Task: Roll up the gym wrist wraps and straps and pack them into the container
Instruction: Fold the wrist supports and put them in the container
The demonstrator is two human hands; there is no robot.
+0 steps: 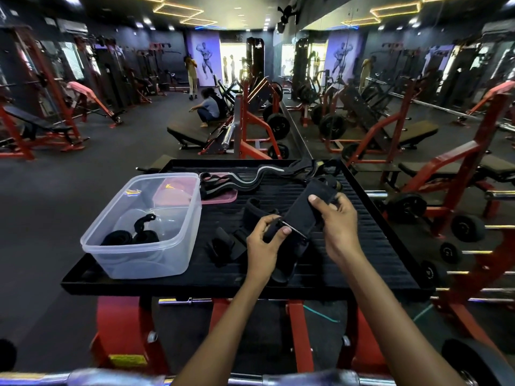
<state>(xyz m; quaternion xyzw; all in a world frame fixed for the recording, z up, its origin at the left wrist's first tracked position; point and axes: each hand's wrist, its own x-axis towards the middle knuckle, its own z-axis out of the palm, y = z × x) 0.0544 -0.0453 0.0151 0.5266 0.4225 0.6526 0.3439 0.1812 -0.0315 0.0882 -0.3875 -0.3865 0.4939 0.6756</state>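
Rolling is the step in hand, as we judge it: we hold a black wrist wrap (302,215) above the black tabletop (362,246), its near end gathered and its far end still flat. Our left hand (264,243) pinches that near end, thumb and fingers closed on a small fold of the fabric. Our right hand (338,224) has its grip closed on the wrap's far part, thumb on top and fingers curled beneath.

The next move, we think, calls for turning the near end over on itself while the right hand keeps the band taut, so the roll stays tight and even.

The clear plastic container (111,246) stands on the tabletop to our left, well apart from the hands, with rolled black straps (131,235) already lying in its bottom. A pink lid (223,197) lies just behind it. More loose straps (223,243) lie on the tabletop between the container and our hands, and a long grey-edged band (259,176) lies near the far edge, not yet rolled.
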